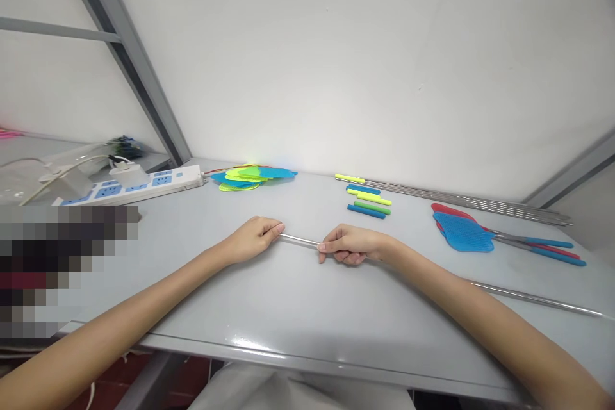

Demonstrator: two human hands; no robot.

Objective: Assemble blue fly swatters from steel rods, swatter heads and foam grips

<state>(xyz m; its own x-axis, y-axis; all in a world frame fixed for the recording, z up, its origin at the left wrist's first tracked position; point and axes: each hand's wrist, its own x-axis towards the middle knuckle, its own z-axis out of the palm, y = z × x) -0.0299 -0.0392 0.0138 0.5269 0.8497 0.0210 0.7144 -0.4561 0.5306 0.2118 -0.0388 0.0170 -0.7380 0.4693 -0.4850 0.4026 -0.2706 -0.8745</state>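
Nearest: grey cloth (298, 391) at the bottom, below the front edge of the desk (288, 314). A pixelated patch (57, 269) hides part of the left side.

Right foreground: a loose rod (533, 296), running rightward and slightly nearer; its left part is hidden behind the right forearm.

Mid-desk, in front of the body: left hand (254, 239) and right hand (353, 244) each pinch the same thin metal rod (300, 240), thumb against fingers. Bare middle shows between them. Long axis runs crosswise, left to right, the right side dipping a little nearer. Both ends are covered by the hands; cannot tell whether it touches the desk.

Beyond the right hand: swatters (464, 232), blue overlapping red, heads to the left, blue and red handles pointing right. Left of them, loose grips (372, 208) in blue, yellow and green, roughly parallel, crosswise.

Left: white power strip (139, 188) with blue socket panels, a plug (129, 173) seated in it; any lettering is too small to read. Right of it, flat heads (250, 174), yellow-green and blue, overlapped in a pile.

Back edge, right: a bundle of rods (461, 195) along the wall (312, 64), a yellow grip (350, 177) at its left end. Grey frame (139, 45) behind the power strip.
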